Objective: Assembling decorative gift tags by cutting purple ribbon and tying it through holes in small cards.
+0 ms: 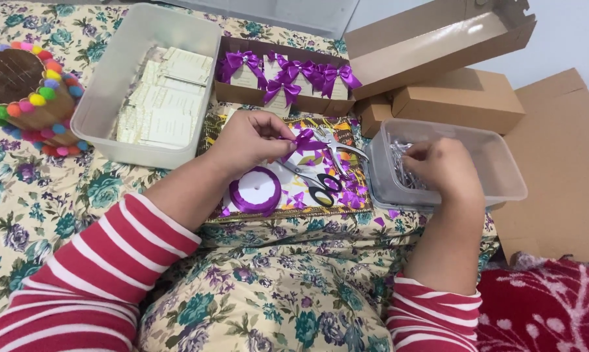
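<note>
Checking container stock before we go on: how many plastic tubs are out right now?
2. A white tub holding cream cards sits left of the open bow box; a clear tub of metal pins sits at the right, with the right hand inside. None seem hidden.

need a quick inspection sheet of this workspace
surface: floral cloth, patterned board in the middle
job's things: purple bow pinched in left hand; right hand reaches into clear tub of metal pins
clutter: ribbon spool, scissors, ribbon scraps, white bin of cards, box of finished bows, brown boxes, pompom heart box
hands: left shut on bow; right fingers in tub, grip unclear
cables: nothing seen
surroundings: cardboard sheet, red blanket
</note>
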